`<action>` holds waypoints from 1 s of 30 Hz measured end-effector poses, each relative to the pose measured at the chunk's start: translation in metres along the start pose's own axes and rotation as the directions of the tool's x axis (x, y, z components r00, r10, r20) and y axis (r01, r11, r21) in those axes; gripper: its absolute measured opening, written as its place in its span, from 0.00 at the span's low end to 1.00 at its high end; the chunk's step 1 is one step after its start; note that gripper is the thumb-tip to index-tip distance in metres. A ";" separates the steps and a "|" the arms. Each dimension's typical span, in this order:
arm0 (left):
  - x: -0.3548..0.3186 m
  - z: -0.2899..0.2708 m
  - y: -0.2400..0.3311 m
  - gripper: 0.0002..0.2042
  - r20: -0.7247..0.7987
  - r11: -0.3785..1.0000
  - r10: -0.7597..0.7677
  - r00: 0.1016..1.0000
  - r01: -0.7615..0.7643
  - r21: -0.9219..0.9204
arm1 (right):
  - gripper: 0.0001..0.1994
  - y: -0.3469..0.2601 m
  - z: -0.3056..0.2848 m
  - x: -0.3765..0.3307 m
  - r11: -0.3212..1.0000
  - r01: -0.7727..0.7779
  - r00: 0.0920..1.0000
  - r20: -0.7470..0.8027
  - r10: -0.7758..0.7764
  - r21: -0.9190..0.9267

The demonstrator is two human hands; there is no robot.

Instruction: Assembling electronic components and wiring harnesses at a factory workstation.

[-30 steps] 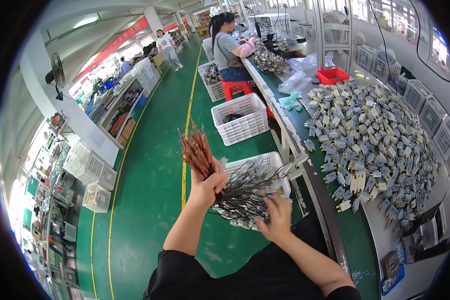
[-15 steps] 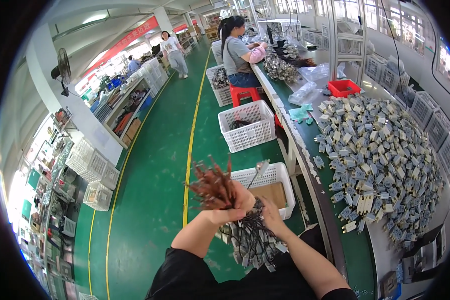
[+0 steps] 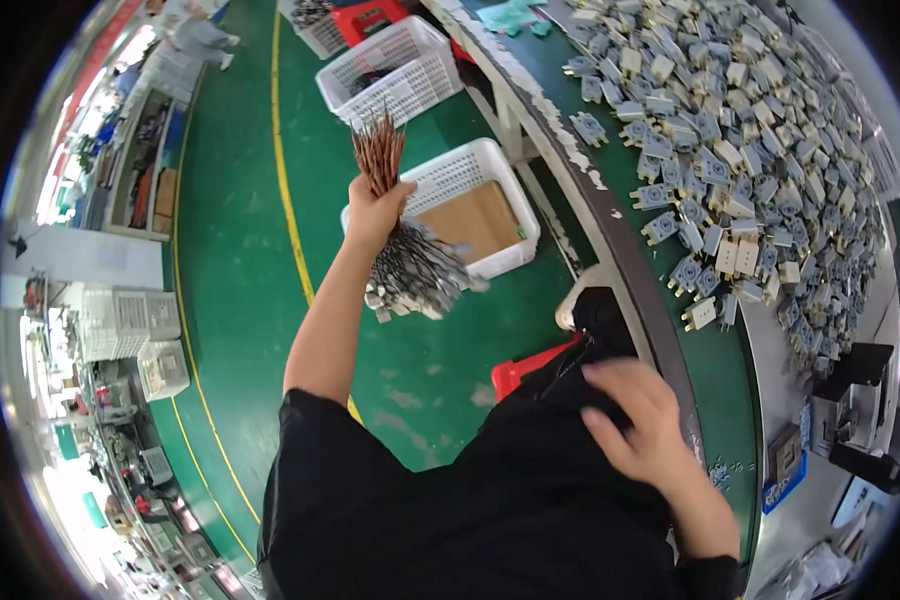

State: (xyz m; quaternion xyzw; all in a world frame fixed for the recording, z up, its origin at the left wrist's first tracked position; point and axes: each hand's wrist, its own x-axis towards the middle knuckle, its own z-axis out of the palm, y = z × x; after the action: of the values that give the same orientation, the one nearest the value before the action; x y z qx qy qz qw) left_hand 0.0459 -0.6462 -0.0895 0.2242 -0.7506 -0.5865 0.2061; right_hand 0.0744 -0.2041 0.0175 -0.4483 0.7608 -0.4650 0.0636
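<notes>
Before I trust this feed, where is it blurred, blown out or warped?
Head view: the right hand is smeared, the left hand crisper; head view: glare whites out patches near the left rim; head view: the workbench edge bows.

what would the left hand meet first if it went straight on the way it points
Past the wire bundle it holds, the left hand lines up with the farther white basket, though it may pass above it; depth is unclear.

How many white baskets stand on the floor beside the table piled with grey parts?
3: the near basket beside the left hand, the middle basket beyond it, and the far basket, cut off at the top edge. Others may be hidden.
</notes>
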 end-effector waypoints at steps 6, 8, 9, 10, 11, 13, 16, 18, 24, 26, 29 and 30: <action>0.117 0.013 -0.119 0.09 -0.110 0.998 -0.057 0.992 0.059 0.019 | 0.16 -0.014 -0.024 -0.070 0.899 -0.429 0.898 -0.065 0.435 0.087; 0.134 0.023 -0.163 0.10 -0.167 0.991 -0.116 0.979 0.103 -0.084 | 0.16 -0.012 -0.028 -0.077 0.848 -0.526 0.840 -0.112 0.531 0.071; 0.140 0.016 -0.184 0.10 -0.226 0.990 -0.115 0.967 0.094 -0.102 | 0.16 -0.011 -0.029 -0.078 0.819 -0.565 0.809 -0.131 0.573 0.096; 0.138 0.027 -0.204 0.10 -0.257 0.982 -0.116 0.960 0.072 -0.174 | 0.16 -0.010 -0.031 -0.078 0.780 -0.617 0.764 -0.159 0.625 0.102; 0.142 0.024 -0.218 0.09 -0.266 0.986 -0.148 0.952 0.122 -0.112 | 0.15 -0.014 -0.029 -0.079 0.745 -0.647 0.717 -0.204 0.667 0.162; 0.154 0.038 -0.236 0.10 -0.264 0.982 -0.187 0.946 0.178 -0.056 | 0.15 -0.018 -0.030 -0.081 0.726 -0.668 0.692 -0.224 0.687 0.163; 0.154 0.079 -0.254 0.11 -0.335 0.961 -0.275 0.901 0.264 -0.078 | 0.14 -0.018 -0.027 -0.090 0.686 -0.712 0.647 -0.239 0.724 0.152; 0.145 0.072 -0.269 0.13 -0.466 0.917 -0.396 0.792 0.372 -0.146 | 0.16 -0.008 -0.021 -0.085 0.625 -0.752 0.593 -0.201 0.780 0.208; 0.152 0.033 -0.316 0.11 -0.542 0.798 -0.587 0.602 0.319 -0.511 | 0.13 -0.007 -0.023 -0.074 0.658 -0.743 0.625 -0.223 0.748 0.125; 0.159 -0.003 -0.333 0.11 -0.319 0.550 -0.728 0.607 0.239 -0.800 | 0.12 -0.001 -0.024 -0.066 0.666 -0.741 0.644 -0.191 0.741 0.085; 0.126 -0.046 -0.372 0.25 -0.230 0.417 -0.755 0.615 0.179 -0.891 | 0.13 0.003 -0.024 -0.052 0.682 -0.731 0.679 -0.138 0.721 -0.031; 0.102 -0.045 -0.392 0.35 -0.255 0.397 -0.880 0.400 0.327 -0.857 | 0.13 0.005 -0.023 -0.049 0.697 -0.710 0.705 -0.113 0.701 -0.103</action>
State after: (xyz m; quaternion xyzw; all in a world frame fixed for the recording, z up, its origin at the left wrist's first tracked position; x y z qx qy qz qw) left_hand 0.0259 -0.8237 -0.4553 0.6109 -0.1768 -0.7191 0.2800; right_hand 0.0885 -0.1522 0.0112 -0.1107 0.9064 -0.3654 0.1809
